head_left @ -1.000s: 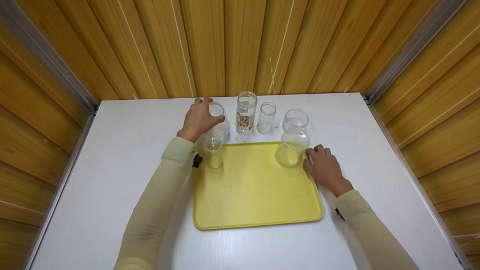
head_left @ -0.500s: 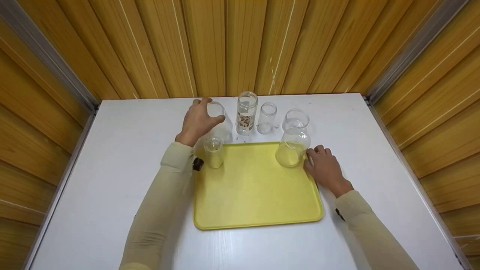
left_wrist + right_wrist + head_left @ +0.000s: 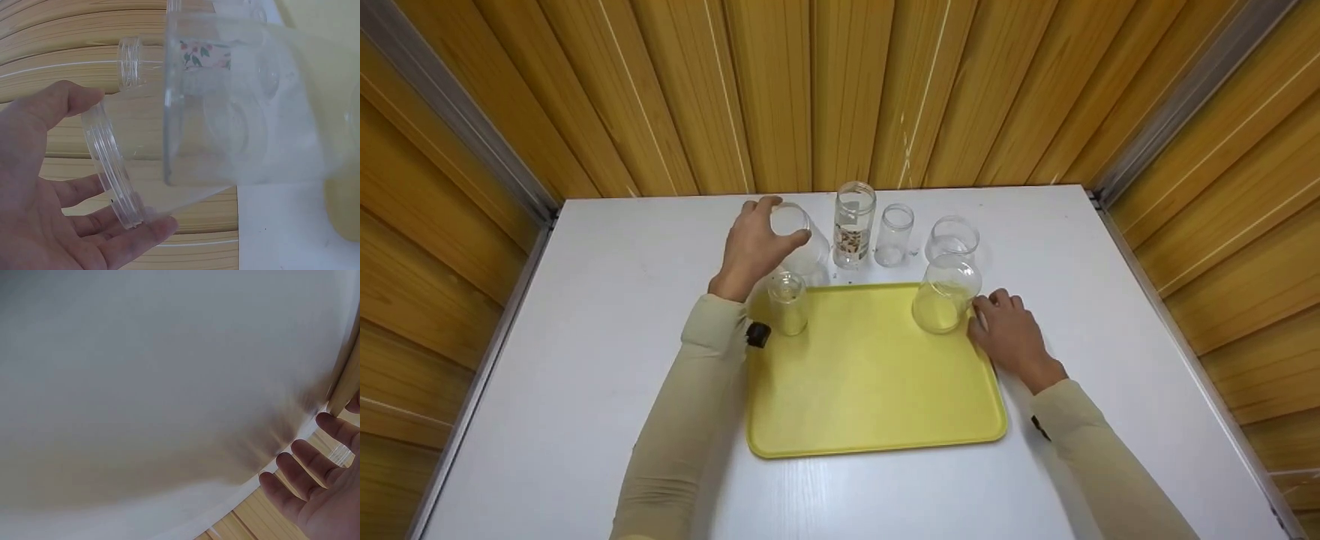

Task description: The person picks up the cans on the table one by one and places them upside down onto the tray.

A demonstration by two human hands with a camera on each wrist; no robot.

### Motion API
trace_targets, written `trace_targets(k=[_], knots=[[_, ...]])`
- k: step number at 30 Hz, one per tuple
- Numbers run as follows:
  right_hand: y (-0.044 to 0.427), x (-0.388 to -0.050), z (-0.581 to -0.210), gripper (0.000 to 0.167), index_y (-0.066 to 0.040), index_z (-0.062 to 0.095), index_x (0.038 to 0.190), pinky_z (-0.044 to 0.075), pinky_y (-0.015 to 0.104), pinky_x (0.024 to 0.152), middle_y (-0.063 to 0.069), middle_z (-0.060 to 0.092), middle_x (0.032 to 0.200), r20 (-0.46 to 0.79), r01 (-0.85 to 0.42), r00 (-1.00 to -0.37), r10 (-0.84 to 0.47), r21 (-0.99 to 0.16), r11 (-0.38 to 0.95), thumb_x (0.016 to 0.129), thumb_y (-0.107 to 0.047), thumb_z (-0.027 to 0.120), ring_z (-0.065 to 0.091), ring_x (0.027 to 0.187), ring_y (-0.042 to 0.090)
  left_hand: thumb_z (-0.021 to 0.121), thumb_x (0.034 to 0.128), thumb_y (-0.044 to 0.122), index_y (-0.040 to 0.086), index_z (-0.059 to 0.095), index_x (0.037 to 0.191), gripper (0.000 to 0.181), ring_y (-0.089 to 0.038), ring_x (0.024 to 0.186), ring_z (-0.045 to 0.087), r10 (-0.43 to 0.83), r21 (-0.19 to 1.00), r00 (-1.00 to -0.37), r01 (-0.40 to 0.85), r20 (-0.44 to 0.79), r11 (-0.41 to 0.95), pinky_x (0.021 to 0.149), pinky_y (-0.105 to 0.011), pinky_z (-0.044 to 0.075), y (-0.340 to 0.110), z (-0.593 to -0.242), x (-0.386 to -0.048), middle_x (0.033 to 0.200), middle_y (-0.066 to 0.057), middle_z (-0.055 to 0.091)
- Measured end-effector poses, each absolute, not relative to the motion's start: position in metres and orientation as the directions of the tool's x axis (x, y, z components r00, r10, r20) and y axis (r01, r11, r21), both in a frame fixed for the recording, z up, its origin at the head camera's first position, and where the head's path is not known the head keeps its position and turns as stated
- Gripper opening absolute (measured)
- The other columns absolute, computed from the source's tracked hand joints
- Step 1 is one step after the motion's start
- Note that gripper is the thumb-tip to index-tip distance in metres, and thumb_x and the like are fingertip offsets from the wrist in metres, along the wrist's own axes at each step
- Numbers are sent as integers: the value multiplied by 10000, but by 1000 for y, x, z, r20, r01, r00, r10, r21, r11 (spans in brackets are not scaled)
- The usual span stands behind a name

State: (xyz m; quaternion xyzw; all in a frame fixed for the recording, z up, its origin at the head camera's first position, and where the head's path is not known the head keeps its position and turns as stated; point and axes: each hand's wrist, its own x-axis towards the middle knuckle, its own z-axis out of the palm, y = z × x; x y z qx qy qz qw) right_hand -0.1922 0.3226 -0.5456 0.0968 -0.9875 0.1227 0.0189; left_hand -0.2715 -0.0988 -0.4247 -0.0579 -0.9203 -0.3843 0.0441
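My left hand (image 3: 754, 244) grips a clear wide jar (image 3: 808, 251) by its threaded mouth, thumb on one side and fingers on the other. The jar leans, its base toward the right, behind the tray's back left corner. In the left wrist view, the left hand (image 3: 62, 185) spans the rim of the jar (image 3: 163, 152). My right hand (image 3: 1009, 334) rests at the right edge of the yellow tray (image 3: 877, 382), beside a clear round jar (image 3: 941, 307) on it. In the right wrist view, the right hand (image 3: 315, 484) has loosely extended fingers touching the white tabletop.
A small clear jar (image 3: 789, 307) stands at the tray's back left. Behind the tray stand a tall jar with a printed label (image 3: 851, 236), a narrow jar (image 3: 894, 236) and a wide jar (image 3: 952, 238). Wood-patterned walls (image 3: 840, 90) enclose the white table (image 3: 607, 322).
The jar in my left hand has tilted further, its base swinging right toward the labelled jar. The left hand has shifted slightly left. My right hand stays where it was.
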Motion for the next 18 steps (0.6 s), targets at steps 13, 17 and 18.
trace_targets(k=[13, 17, 18], knots=[[323, -190, -544, 383, 14, 627, 1352, 482, 658, 841, 262, 547, 1246, 70, -208, -978, -196, -246, 947, 1077, -239, 541, 517, 1091, 484, 794, 926, 373, -18, 518, 1515, 759, -396, 1301, 562, 87, 765, -984, 174, 154, 620, 1053, -517, 485, -101, -422, -265, 1430, -261, 561], [322, -190, -544, 382, 14, 627, 1354, 481, 659, 842, 261, 548, 1242, 73, -205, -978, -193, -247, 947, 1075, -235, 548, 524, 1095, 482, 797, 923, 369, -10, 516, 1520, 761, -403, 1294, 569, 77, 785, -987, 161, 144, 598, 1040, -511, 498, -101, -422, -264, 1431, -261, 561], [322, -189, -544, 381, 13, 627, 1353, 481, 659, 841, 261, 549, 1240, 73, -204, -979, -192, -249, 947, 1075, -236, 549, 526, 1094, 481, 797, 923, 368, -7, 515, 1521, 760, -404, 1295, 571, 76, 789, -987, 159, 141, 593, 1039, -508, 501, -101, -422, -263, 1431, -258, 562]])
